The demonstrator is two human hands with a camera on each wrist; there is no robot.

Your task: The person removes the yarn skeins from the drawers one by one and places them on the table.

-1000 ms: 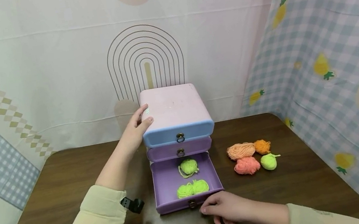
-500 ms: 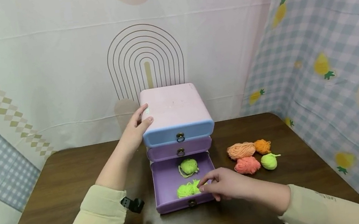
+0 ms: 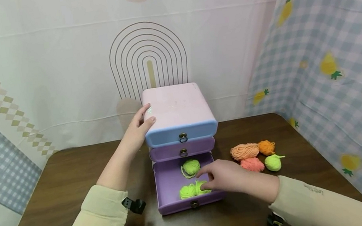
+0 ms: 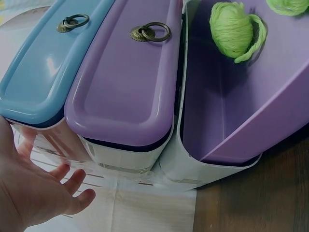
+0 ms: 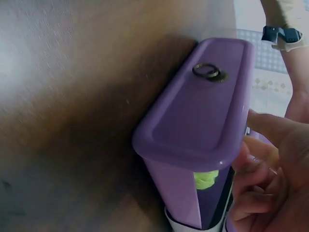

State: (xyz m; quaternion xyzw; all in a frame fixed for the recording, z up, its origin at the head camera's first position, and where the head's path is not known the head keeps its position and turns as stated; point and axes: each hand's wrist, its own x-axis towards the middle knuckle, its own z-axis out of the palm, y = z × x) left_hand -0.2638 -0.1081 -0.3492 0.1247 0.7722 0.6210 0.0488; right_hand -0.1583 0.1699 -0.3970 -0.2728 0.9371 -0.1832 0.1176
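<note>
A small chest of drawers [image 3: 174,104] has a pink top, a blue top drawer [image 3: 163,136] and a purple middle drawer [image 3: 165,152]. Its purple bottom drawer [image 3: 177,207] is pulled out. One green yarn ball [image 3: 191,166] lies towards the back inside; a brighter green yarn skein [image 3: 188,191] lies near the front panel. My left hand [image 3: 134,133] rests on the chest's upper left edge, fingers spread in the left wrist view. Over the bottom drawer's right side hovers my right hand [image 3: 228,176], loosely bent, holding nothing, thumb and forefinger apart. It hides part of the drawer wall.
To the right on the wooden table [image 3: 86,203] sit a peach yarn skein [image 3: 244,151], an orange yarn ball [image 3: 267,147], a coral yarn skein [image 3: 252,165] and a green yarn ball [image 3: 273,163]. A patterned cloth [image 3: 74,74] hangs behind the table.
My right hand has risen from beside the drawer's front panel to above its right side. The left hand stays on the chest, and the yarn has not moved.
</note>
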